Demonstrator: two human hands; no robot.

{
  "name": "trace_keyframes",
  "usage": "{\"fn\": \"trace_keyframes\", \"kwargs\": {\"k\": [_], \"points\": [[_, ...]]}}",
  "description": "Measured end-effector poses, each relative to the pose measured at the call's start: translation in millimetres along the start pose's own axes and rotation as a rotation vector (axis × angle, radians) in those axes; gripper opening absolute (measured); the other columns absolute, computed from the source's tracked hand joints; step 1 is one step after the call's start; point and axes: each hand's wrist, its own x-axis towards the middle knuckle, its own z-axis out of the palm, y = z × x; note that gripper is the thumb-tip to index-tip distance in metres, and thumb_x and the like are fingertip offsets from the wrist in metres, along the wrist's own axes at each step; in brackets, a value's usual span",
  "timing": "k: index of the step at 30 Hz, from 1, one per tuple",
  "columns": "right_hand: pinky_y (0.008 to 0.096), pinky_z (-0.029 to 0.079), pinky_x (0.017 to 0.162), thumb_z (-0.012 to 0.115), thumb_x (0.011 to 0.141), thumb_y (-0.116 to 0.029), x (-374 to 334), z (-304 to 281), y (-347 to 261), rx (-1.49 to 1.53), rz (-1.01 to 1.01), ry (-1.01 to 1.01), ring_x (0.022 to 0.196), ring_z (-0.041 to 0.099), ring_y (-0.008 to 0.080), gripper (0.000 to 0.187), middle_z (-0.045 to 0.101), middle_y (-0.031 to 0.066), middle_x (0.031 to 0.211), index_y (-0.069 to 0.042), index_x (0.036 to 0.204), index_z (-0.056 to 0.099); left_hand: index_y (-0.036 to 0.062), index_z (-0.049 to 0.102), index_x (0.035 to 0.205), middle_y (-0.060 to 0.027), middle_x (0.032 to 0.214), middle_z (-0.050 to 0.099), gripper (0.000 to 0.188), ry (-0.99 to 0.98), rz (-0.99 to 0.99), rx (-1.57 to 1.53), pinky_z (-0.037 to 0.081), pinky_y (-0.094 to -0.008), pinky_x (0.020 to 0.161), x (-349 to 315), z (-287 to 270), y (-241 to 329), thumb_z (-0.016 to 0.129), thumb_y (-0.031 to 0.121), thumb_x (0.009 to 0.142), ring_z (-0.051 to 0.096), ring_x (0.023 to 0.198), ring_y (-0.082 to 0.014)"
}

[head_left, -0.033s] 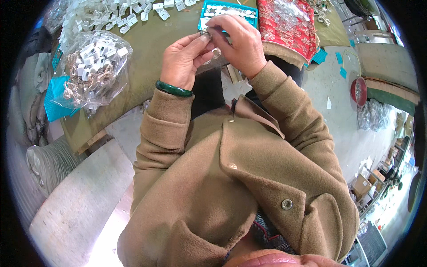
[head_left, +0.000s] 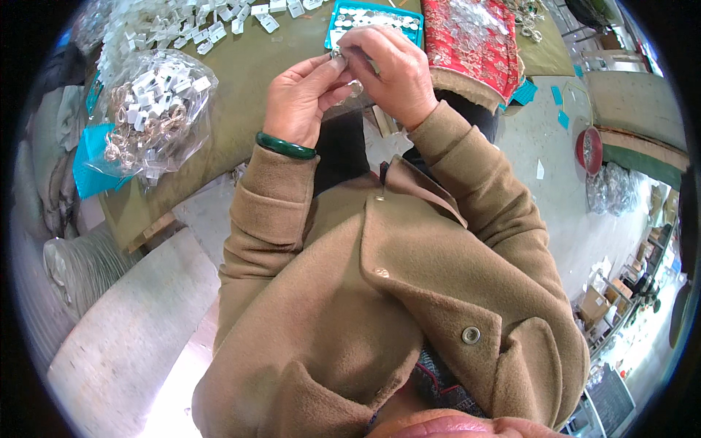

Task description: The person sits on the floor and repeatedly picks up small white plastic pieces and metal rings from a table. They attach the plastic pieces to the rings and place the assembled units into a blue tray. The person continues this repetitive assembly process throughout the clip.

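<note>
At bench (head_left: 281, 51) edge, left fingers (head_left: 326, 73) and right fingers (head_left: 369, 42) pinch shiny piece (head_left: 336, 53), apparently for steadiness; tray (head_left: 418, 26) near, likely for reach.

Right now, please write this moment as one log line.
left hand: pinches small part; right hand: at same part; blue tray: beyond hands

On the right, a red round basin (head_left: 597, 152) is on the pale floor (head_left: 558, 226), and beside it there are clear plastic bags (head_left: 613, 191). Two turquoise pieces (head_left: 563, 120) and one white scrap (head_left: 539, 169) lie also there. Farther down stand cardboard boxes (head_left: 594, 305). On the left, a ribbed grey bundle (head_left: 84, 266) is next to a pale, stained board (head_left: 131, 314).
</note>
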Motion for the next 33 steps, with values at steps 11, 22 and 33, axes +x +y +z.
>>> {"fn": "trace_keyframes", "kwargs": {"k": [11, 22, 33], "points": [[0.0341, 0.049, 0.072, 0.064, 0.076, -0.001, -3, -19, -6, 0.138, 0.173, -0.176, 0.079, 0.06, 0.028, 0.015, 0.06, 0.009, 0.082, -0.006, 0.089, 0.06, -0.0046, 0.061, 0.115, -0.0107, 0.105, 0.066, 0.027, 0.119, 0.25, 0.218, 0.056, -0.0278, 0.081, -12, 18, -15, 0.061, 0.006, 0.09, 0.066, 0.094, -0.0185], [0.0272, 0.048, 0.064, 0.061, 0.09, -0.021, -5, -18, -15, 0.669, 0.753, -0.171, 0.073, 0.059, 0.0098, 0.02, 0.062, 0.0098, 0.076, -0.001, 0.094, 0.063, -0.0021, 0.061, 0.11, -0.0116, 0.1, 0.067, 0.021, -0.018, 0.097, -0.065, 0.057, -0.0257, 0.075, -16, 15, -11, 0.056, 0.011, 0.094, 0.067, 0.091, -0.0182], [0.0261, 0.047, 0.061, 0.058, 0.093, -0.018, -13, -20, -17, 0.906, 0.914, -0.188, 0.065, 0.056, 0.0087, 0.023, 0.062, 0.0006, 0.074, 0.003, 0.092, 0.067, 0.0057, 0.06, 0.111, -0.0088, 0.098, 0.067, 0.02, -0.086, -0.291, -0.497, 0.055, -0.0175, 0.058, -7, -2, -19, 0.058, 0.015, 0.094, 0.068, 0.086, -0.0131]]}}
